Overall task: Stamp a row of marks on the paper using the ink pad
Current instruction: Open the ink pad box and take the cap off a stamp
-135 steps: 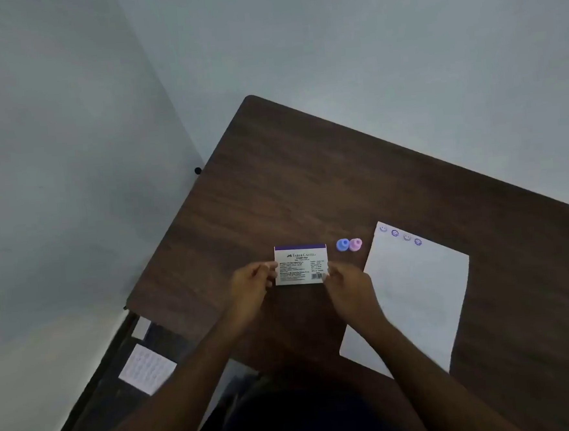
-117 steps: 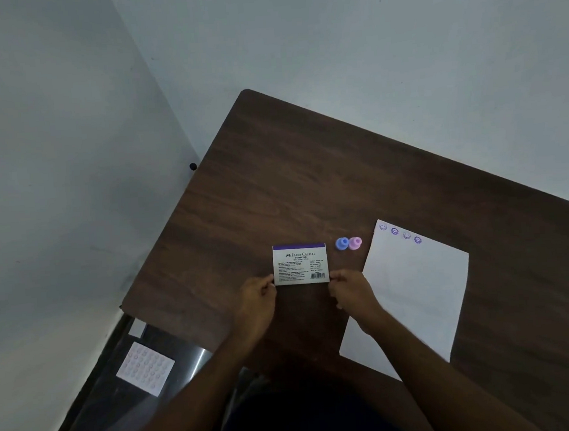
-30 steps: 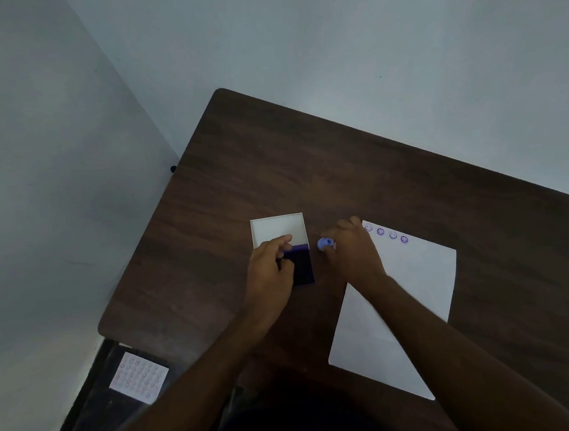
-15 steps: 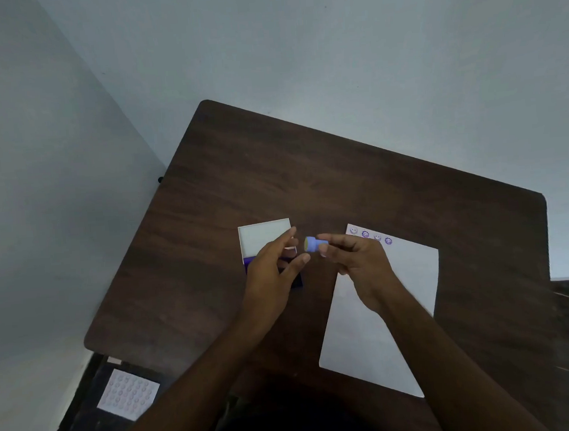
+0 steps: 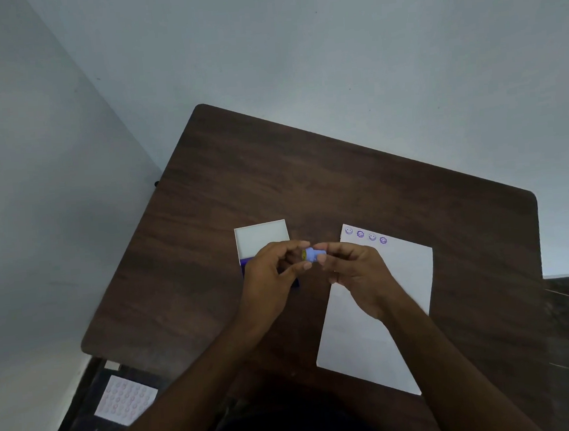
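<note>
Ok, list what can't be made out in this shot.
Head view only:
- Ink pad: mostly hidden under the left hand; only its purple edge below the open white lid shows.
- Blue stamp: both hands cover its ends; right hand pinches it. Its face is too small to read.
- Four marks on the paper: design too small to read.
- Sheet on the floor: pattern blurred.

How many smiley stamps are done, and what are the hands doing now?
Four purple smileys line the paper's top edge. The ink pad lies open. Both hands, left and right, hold the blue stamp above the table. Inking and more stamping look left.
</note>
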`<state>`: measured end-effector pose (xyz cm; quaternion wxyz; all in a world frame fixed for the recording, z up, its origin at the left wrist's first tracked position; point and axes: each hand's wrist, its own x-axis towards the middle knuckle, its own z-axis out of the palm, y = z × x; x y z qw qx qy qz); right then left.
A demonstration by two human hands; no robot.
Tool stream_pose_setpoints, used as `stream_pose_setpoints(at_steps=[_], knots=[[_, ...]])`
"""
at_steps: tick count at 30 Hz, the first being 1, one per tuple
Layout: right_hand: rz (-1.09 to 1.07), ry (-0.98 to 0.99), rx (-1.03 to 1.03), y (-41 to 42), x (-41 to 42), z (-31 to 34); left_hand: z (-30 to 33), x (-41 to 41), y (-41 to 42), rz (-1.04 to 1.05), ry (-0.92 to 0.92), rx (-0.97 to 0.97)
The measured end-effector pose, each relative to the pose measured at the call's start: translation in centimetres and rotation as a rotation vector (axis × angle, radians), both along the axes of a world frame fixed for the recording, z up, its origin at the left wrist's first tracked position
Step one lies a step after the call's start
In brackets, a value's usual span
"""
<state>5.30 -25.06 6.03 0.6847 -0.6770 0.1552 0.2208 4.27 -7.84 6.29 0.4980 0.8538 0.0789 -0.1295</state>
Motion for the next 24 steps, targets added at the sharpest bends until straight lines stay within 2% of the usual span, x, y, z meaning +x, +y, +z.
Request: stream_pose_setpoints(at_steps=[4,24], knots=[[0.015,0.018,0.141,0.19,-0.16,0.07,0.24,0.01,-0.09,0.012,-0.026,-0.019],[-0.005,-0.124,-0.044,0.78,-0.16,0.06,0.44,0.37,-0.47,0.030,-0.037,-0.027]])
